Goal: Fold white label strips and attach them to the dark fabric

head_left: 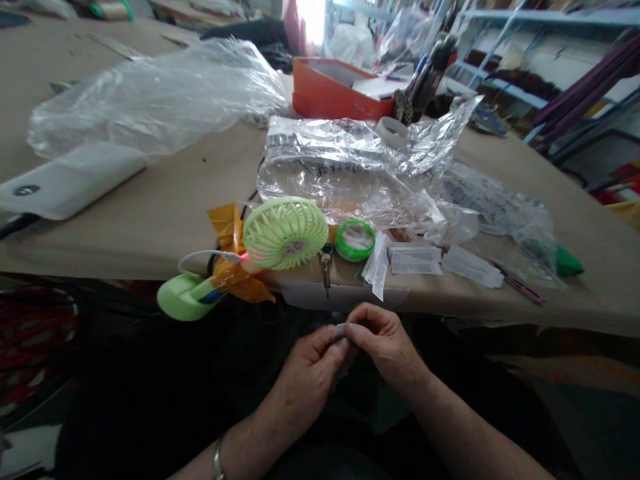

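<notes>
My left hand and my right hand meet below the table's front edge, over my dark lap. Both are closed in a pinch, fingertips touching, around something small that I cannot make out. A bracelet sits on my left wrist. Just above the hands, a small green hand-held fan taped with orange tape lies at the table edge, a red light glowing at its neck. Beside it are a key and a round green-rimmed container.
The brown table carries crumpled clear plastic bags, printed paper slips, a white power bank, an orange box, a roll of tape and a big clear bag. Blue shelving stands at the back right.
</notes>
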`<state>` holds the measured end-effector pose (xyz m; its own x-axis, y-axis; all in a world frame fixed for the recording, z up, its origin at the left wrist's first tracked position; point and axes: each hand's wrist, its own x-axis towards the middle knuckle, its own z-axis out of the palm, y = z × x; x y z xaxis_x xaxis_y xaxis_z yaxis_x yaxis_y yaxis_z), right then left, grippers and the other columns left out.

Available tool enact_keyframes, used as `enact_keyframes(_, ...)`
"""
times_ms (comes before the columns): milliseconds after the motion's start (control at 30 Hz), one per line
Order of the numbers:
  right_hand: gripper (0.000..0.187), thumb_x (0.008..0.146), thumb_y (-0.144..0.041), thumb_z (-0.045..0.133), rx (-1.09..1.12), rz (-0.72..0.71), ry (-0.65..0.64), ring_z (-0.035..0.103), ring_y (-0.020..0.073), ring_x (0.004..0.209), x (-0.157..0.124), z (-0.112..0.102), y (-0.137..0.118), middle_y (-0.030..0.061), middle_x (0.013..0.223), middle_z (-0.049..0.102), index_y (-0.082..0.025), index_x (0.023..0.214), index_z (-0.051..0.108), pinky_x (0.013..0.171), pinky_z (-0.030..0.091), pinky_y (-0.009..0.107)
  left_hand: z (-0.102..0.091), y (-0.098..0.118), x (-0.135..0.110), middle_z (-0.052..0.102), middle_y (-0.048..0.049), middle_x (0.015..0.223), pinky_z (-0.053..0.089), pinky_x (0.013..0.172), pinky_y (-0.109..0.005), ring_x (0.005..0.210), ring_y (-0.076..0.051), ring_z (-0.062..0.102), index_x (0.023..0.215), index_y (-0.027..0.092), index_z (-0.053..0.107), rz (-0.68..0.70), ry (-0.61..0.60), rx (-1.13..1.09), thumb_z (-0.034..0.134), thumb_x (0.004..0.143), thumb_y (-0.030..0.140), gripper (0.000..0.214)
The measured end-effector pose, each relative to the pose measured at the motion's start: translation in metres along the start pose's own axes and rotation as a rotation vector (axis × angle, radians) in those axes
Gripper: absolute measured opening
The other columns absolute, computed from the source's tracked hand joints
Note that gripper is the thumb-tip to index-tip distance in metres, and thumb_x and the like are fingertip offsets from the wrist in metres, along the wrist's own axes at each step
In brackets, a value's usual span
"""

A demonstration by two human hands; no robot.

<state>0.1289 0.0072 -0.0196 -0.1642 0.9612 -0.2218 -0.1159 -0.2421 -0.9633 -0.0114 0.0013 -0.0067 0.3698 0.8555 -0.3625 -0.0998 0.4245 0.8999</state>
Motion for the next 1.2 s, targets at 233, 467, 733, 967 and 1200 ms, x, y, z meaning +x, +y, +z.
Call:
enact_keyframes(233, 0.014, 0.077, -0.027, 0.061, -0.237, -0.177, 0.066, 0.041, 0.0075, 0.054, 0.016, 0.015, -0.006, -0.0052, 0.058, 0.047, -0.017, 0.068, 0.058, 0.050, 0.033, 0.019, -0.024, 0.003, 0.003, 0.069, 0.0016, 0.074, 0.045, 0.066, -0.023, 0.069, -0.015, 0.061, 0.084, 0.021, 0.069, 0.236, 0.280, 0.309, 0.060, 0.078, 0.023, 0.011)
enact_keyframes(467, 0.016, 0.079, -0.029, 0.060, -0.289, -0.213, 0.104, 0.042, 0.0087, 0.054, 0.021, 0.018, -0.010, -0.0042, 0.058, 0.049, -0.017, 0.068, 0.057, 0.052, 0.036, 0.021, -0.027, 0.017, 0.011, 0.070, 0.0031, 0.067, 0.045, 0.060, -0.022, 0.062, -0.014, 0.061, 0.076, 0.023, 0.069, 0.383, 0.398, 0.496, 0.061, 0.077, 0.021, 0.008)
enact_keyframes(733, 0.016, 0.080, -0.029, 0.059, -0.298, -0.262, 0.103, 0.047, 0.0093, 0.056, 0.024, 0.018, -0.009, -0.0039, 0.059, 0.051, -0.017, 0.071, 0.058, 0.054, 0.039, 0.022, -0.027, 0.018, 0.015, 0.066, 0.0042, 0.060, 0.042, 0.055, -0.022, 0.055, -0.013, 0.058, 0.068, 0.023, 0.067, 0.423, 0.421, 0.525, 0.059, 0.076, 0.020, 0.012)
enact_keyframes(967, 0.014, 0.082, -0.027, 0.058, -0.288, -0.267, 0.113, 0.049, 0.0096, 0.056, 0.026, 0.018, -0.006, -0.0039, 0.059, 0.053, -0.018, 0.072, 0.058, 0.056, 0.041, 0.022, -0.029, 0.017, 0.018, 0.064, 0.0044, 0.059, 0.042, 0.055, -0.021, 0.054, -0.012, 0.056, 0.069, 0.022, 0.066, 0.432, 0.412, 0.553, 0.057, 0.078, 0.021, 0.013)
enact_keyframes(1200, 0.014, 0.082, -0.028, 0.057, -0.270, -0.278, 0.139, 0.050, 0.0095, 0.055, 0.028, 0.018, -0.004, -0.0043, 0.058, 0.053, -0.018, 0.073, 0.058, 0.055, 0.042, 0.022, -0.029, 0.017, 0.021, 0.064, 0.0040, 0.059, 0.042, 0.056, -0.021, 0.054, -0.013, 0.056, 0.068, 0.022, 0.067, 0.419, 0.423, 0.549, 0.057, 0.078, 0.022, 0.013)
